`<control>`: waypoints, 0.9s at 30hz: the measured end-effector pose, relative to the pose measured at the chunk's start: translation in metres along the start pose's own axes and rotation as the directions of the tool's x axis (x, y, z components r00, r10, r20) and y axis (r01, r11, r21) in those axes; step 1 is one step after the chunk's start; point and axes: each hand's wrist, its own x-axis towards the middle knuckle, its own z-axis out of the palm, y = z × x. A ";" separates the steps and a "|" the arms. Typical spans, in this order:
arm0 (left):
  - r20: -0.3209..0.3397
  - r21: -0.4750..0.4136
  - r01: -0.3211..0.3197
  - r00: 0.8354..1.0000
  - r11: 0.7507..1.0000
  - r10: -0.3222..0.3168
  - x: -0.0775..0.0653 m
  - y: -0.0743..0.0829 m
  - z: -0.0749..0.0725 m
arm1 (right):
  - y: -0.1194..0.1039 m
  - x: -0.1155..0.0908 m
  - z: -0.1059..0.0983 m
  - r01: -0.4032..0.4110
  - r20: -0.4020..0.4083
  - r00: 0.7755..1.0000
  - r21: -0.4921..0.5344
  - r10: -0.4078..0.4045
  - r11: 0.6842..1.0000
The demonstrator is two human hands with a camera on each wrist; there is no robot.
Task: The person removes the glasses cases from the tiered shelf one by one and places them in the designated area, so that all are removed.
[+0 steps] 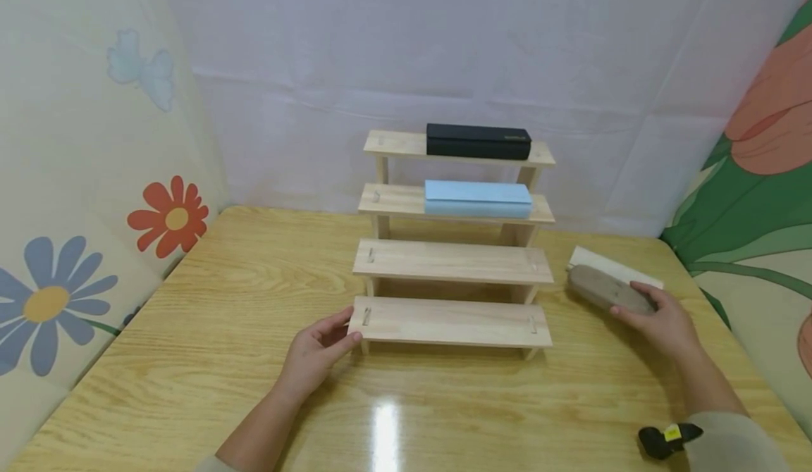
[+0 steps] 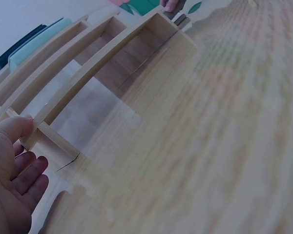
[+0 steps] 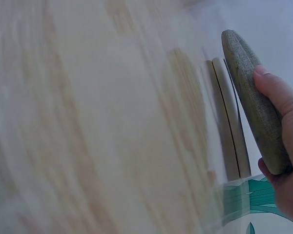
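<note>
My right hand (image 1: 662, 320) grips a grey-brown fabric glasses case (image 1: 609, 290), thumb on one side and fingers on the other. In the right wrist view the same case (image 3: 251, 92) is tilted, and a white case (image 3: 229, 117) shows beside it. At the left end of a four-tier wooden display stand (image 1: 450, 320), my left hand (image 1: 311, 356) holds the lowest shelf, thumb at its front corner. The left wrist view shows the thumb against that corner, the other fingers loosely bent below.
On the top tier sits a black glasses case (image 1: 478, 142), and on the tier under it a light blue case (image 1: 477, 199). The white case (image 1: 618, 268) lies on the wood-grain table (image 1: 254, 303) to the stand's right. A black strap (image 1: 669, 438) shows at my right sleeve.
</note>
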 end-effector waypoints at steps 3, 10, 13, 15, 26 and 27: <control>-0.001 -0.005 0.001 1.000 1.000 -0.001 0.000 0.000 0.000 | 0.002 0.002 0.002 0.002 -0.005 1.000 -0.017 -0.002 1.000; -0.007 -0.010 0.003 1.000 1.000 -0.003 0.000 -0.001 0.001 | 0.006 0.004 0.005 0.000 0.001 1.000 -0.040 0.000 0.999; -0.014 -0.009 0.001 1.000 1.000 -0.001 0.001 -0.002 0.001 | 0.008 0.005 0.006 0.005 0.004 1.000 -0.055 -0.005 0.998; -0.017 -0.011 -0.001 1.000 1.000 0.001 0.001 -0.003 0.001 | 0.009 0.006 0.006 0.013 0.002 1.000 -0.069 -0.013 0.998; -0.019 -0.015 -0.009 1.000 1.000 0.009 0.001 -0.004 0.001 | 0.009 0.010 0.010 0.099 -0.030 0.994 -0.122 -0.103 0.988; -0.019 -0.015 -0.009 1.000 1.000 0.009 0.001 -0.004 0.001 | 0.010 0.010 0.010 0.105 -0.033 0.993 -0.126 -0.110 0.986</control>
